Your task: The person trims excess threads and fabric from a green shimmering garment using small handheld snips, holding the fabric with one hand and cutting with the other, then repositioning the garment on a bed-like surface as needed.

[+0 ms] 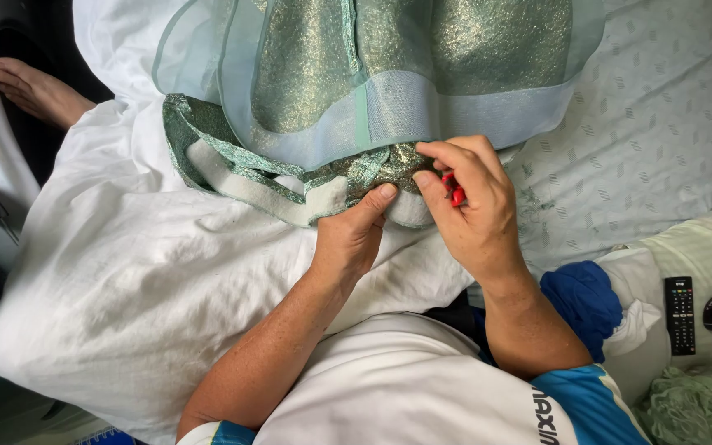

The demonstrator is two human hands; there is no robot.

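both hands [352, 235] [471, 206] close together, pinching

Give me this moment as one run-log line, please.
left hand: pins green garment | right hand: grips red tool | pillow underneath
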